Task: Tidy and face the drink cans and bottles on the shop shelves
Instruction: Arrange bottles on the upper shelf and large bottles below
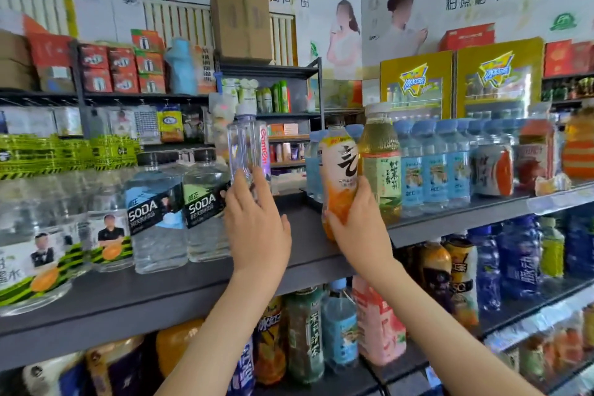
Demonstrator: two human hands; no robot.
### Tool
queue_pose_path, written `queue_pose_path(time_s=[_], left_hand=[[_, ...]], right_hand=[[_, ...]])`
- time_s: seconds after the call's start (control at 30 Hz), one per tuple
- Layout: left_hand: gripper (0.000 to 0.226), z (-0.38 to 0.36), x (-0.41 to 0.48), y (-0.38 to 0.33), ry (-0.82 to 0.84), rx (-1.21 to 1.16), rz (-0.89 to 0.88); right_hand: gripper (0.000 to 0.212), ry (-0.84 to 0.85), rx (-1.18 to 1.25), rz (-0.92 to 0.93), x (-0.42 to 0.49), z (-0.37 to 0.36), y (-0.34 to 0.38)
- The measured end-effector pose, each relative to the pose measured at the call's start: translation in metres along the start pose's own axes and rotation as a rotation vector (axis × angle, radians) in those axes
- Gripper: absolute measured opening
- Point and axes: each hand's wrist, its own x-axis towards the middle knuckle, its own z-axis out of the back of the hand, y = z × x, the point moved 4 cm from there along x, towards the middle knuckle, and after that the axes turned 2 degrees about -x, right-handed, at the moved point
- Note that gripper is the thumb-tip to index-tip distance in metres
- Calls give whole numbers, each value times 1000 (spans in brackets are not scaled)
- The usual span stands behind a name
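Observation:
My left hand (257, 222) grips the lower part of a clear slim bottle (246, 141) with a pale cap and a pink-lettered label, upright above the grey top shelf (180, 292). My right hand (356, 228) is wrapped round the base of an orange-and-white drink bottle (339, 170), held upright at the shelf's inner corner. A green tea bottle (381, 164) with a white cap stands just right of it, touching. Two SODA water bottles (180, 206) stand left of my left hand.
A row of blue-labelled water bottles (434, 164) and a can (493, 167) fills the right shelf. Large clear bottles (48, 244) stand at far left. The lower shelf (514, 315) holds several mixed drink bottles. Boxes and small goods line the back shelving.

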Motion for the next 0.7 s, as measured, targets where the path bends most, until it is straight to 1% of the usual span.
queue_pose_path(time_s=[0.07,0.13,0.23,0.3,0.37,0.43,0.53,0.6,0.7], left_hand=[[93,-6,-2,1,-66,37,-12],[94,-16,-5,-1,-88,79,-15],[95,-22,-8,-3,-97,130,-9],[95,-23,-9,-4,-102,171,8],[94,-22,-10,-4,-97,206,18],[92,-21,-12,-5,-86,213,18],[81,-11,-21,-8,-83,203,6],[77,0,-32,-12,-89,229,-9],[71,17,-58,-10,-91,244,-44]], right_hand=[[85,-1,8,-14,0,-8,0],[90,-16,-5,-40,3,-12,-2],[96,-43,-133,-76,11,-16,-1],[93,-67,-171,-62,16,-20,-1],[83,-81,-163,-38,20,-25,-3],[72,-46,-92,-33,21,-26,-3],[58,123,141,-80,22,-26,-6],[55,182,245,-106,25,-21,-11],[53,225,367,-133,22,-6,-12]])
